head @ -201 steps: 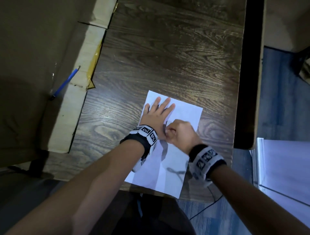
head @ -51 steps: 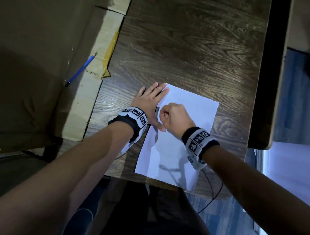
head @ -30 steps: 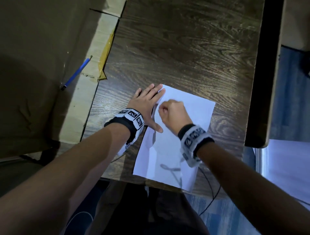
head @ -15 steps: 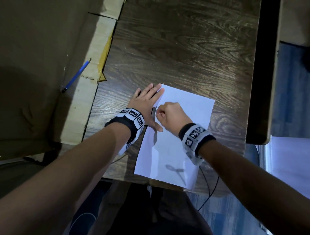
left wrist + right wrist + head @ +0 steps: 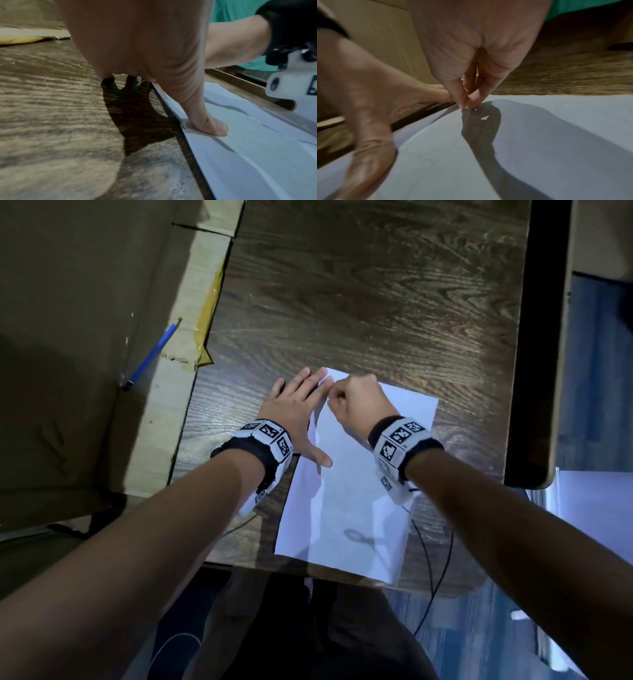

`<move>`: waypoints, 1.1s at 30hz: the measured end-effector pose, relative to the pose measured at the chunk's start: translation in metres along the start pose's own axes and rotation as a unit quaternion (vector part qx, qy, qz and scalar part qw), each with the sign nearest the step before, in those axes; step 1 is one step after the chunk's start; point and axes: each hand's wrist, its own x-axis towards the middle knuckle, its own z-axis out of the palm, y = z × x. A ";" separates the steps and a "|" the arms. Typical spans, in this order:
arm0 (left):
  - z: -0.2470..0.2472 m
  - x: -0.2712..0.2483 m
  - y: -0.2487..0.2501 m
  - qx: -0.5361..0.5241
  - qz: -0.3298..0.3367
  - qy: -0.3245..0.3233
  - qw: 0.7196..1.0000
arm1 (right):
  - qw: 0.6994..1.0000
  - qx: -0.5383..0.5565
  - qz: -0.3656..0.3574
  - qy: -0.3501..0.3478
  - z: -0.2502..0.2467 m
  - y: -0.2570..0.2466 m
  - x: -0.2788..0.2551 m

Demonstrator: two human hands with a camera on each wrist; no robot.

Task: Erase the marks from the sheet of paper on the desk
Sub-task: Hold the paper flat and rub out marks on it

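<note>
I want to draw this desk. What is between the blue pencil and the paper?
In the head view, between the blue pencil and the paper lie a cardboard flap with yellow tape, bare desk, and the left hand resting flat at the paper's edge.

We are seeing dim light glaring off the desk (image 5: 359,313); hard shadows are falling on the paper (image 5: 356,508), and wrist views are blurring and bending at the edges.

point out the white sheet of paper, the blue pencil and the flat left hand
white sheet of paper (image 5: 356,508), head view, bare middle of the sheet
blue pencil (image 5: 152,356), head view, mid shaft, lying on the cardboard
left hand (image 5: 294,409), head view, back of the hand
</note>
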 end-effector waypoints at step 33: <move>0.003 0.001 -0.003 -0.009 0.001 0.004 1.000 | 0.999 -0.002 -0.034 -0.009 0.008 0.003 -0.012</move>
